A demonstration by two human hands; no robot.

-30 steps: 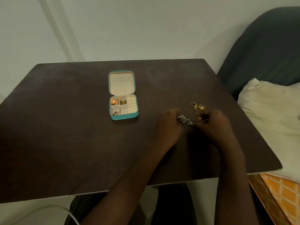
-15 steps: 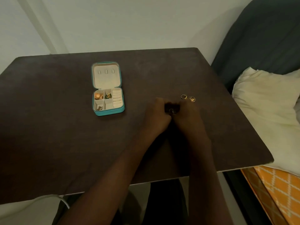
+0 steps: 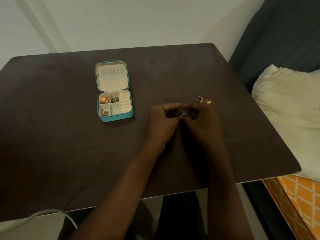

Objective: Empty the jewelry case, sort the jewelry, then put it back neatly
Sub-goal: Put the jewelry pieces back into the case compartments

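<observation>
Two hands, left (image 3: 161,122) and right (image 3: 201,121), meet over the dark bench (image 3: 52,135), fingers curled, together pinching a small silvery jewel (image 3: 184,113). Gold rings (image 3: 204,100) lie just beyond the right one. The teal case (image 3: 115,116) sits open to the left, jewelry in three compartments. A pale wall (image 3: 138,21) stands behind; a cream pillow (image 3: 285,110) lies right.
</observation>
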